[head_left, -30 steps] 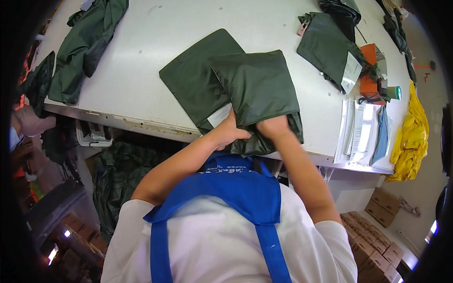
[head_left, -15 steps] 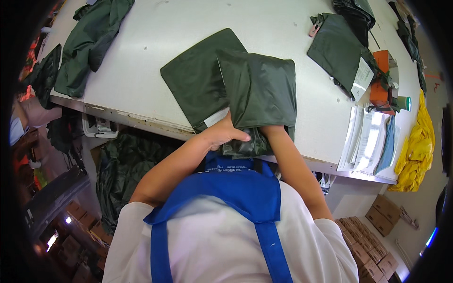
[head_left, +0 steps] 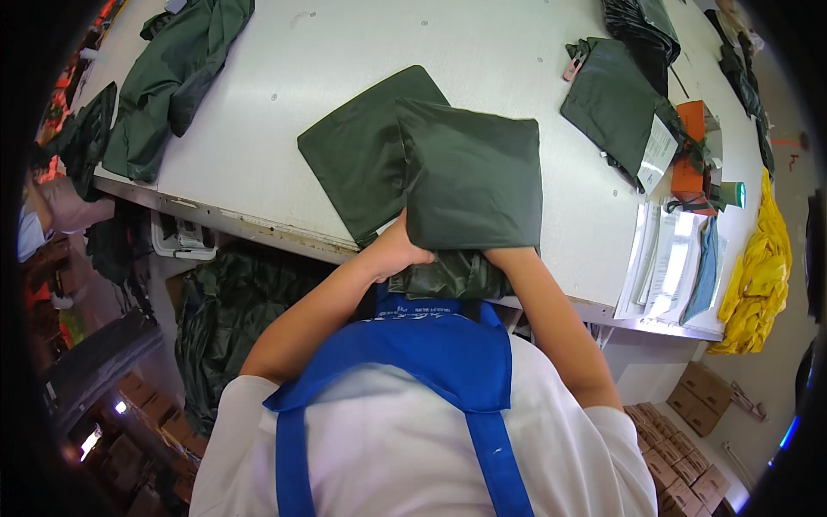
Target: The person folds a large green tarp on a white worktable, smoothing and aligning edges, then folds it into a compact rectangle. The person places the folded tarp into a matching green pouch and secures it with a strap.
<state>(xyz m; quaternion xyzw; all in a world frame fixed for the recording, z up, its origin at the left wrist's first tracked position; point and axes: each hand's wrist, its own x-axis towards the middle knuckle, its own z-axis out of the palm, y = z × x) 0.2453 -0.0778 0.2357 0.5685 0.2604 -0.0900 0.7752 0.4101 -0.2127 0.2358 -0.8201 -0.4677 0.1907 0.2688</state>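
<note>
A dark green square fabric pouch [head_left: 474, 177] lies at the table's front edge, its surface smooth and its near side toward me. My left hand [head_left: 398, 248] grips its near left corner, thumb showing and fingers tucked behind the fabric. The right hand [head_left: 512, 257] goes in under the near edge of the pouch; its fingers are hidden, and whether they are inside or beneath I cannot tell. A crumpled, shiny green flap [head_left: 452, 277] hangs between my wrists. Another flat green piece [head_left: 362, 159] lies partly beneath the pouch on the left.
On the white table [head_left: 336, 52], green garments [head_left: 185, 82] lie far left. At right are a folded green piece [head_left: 607, 108] with a paper tag, an orange box [head_left: 691, 155], papers [head_left: 659, 254] and yellow fabric [head_left: 758, 276]. More green fabric [head_left: 237, 319] hangs below the left edge.
The pouch's wrinkled top has become flat and smooth, and its near edge has come closer to me. My left hand has shifted slightly left; the right hand stays under the fabric.
</note>
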